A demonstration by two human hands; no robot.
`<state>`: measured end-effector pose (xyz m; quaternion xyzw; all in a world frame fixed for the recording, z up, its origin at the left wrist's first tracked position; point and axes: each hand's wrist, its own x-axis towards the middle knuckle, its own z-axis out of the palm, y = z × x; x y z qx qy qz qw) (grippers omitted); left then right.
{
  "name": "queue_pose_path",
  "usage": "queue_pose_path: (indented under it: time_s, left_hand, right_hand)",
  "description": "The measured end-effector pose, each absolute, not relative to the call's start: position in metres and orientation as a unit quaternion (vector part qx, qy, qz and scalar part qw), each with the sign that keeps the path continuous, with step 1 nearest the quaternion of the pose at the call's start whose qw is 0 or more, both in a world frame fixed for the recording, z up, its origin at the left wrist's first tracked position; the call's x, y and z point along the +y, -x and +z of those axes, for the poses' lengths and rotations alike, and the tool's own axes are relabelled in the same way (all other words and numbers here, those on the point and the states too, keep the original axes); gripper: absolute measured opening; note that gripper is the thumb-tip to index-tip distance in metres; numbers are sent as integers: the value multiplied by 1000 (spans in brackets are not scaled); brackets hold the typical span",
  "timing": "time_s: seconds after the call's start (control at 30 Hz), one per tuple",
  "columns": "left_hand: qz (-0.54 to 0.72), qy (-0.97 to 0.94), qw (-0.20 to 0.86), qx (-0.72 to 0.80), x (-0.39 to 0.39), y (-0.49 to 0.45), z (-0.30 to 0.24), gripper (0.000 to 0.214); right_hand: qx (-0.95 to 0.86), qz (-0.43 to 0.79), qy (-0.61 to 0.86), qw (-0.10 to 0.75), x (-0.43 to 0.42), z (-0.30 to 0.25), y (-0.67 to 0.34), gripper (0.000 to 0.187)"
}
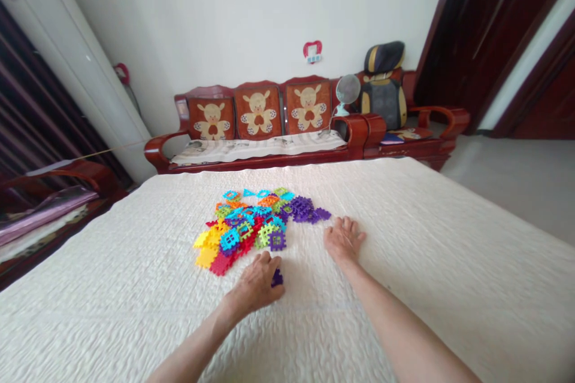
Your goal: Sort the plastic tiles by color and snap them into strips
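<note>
Head camera, and here's the action: a purple piece [277, 277] sits between the thumb and fingers of the left hand [266, 281], just on the near side of the heap. That hand is closed down in what looks like a pinch, covering much of the piece; whether it is off the quilted cover [404, 299] I can't tell.

Just beyond lies a purple window piece [277, 240] at the edge of the mixed heap, with a blue window piece [230, 240], a yellow piece [206, 257] and a red piece [221, 264] towards its left side. Over on the right, a purple pile [300, 209] adjoins the heap, and a loose purple piece [322, 214] pokes out of it.

Near that one, the right hand [345, 240] rests palm down, fingers spread and loosely bent, nothing showing in its grasp, its underside hidden.

So the step in hand, I'd judge, is handling one purple piece apart from the rest. The next move seems to call for a steady pinch on its thin edge, clear of the heap.

Farther back, the wooden sofa [251, 163] looks on.
</note>
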<state>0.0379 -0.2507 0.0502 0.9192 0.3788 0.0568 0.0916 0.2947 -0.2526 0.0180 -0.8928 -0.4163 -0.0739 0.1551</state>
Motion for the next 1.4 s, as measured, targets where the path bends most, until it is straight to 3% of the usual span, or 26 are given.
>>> queue_pose_path:
  time_s: [0.17, 0.43, 0.57, 0.8, 0.93, 1.23, 1.4]
  left_hand:
    - [10, -937, 109, 332, -228, -55, 73, 39]
    - [195, -920, 50, 337, -160, -154, 116, 55]
    - [256, -899, 47, 353, -150, -146, 115, 44]
    - [125, -903, 30, 409, -172, -74, 80, 28]
    - [135, -899, 18, 415, -183, -68, 60, 34]
    - [202, -876, 163, 406, -179, -53, 76, 10]
    - [185, -843, 239, 446, -172, -74, 100, 17]
  right_hand:
    - [-417, -86, 892, 152, -254, 18, -293, 36]
    - [-421, -95, 889, 156, -256, 21, -292, 32]
    - [-422, -92, 888, 157, -256, 20, -293, 33]
    - [-420, -91, 887, 166, -255, 21, -292, 34]
    - [-419, -83, 889, 165, -254, 21, -292, 36]
    - [-417, -81, 891, 161, -255, 23, -291, 33]
    - [-419, -91, 888, 166, -255, 22, -291, 32]
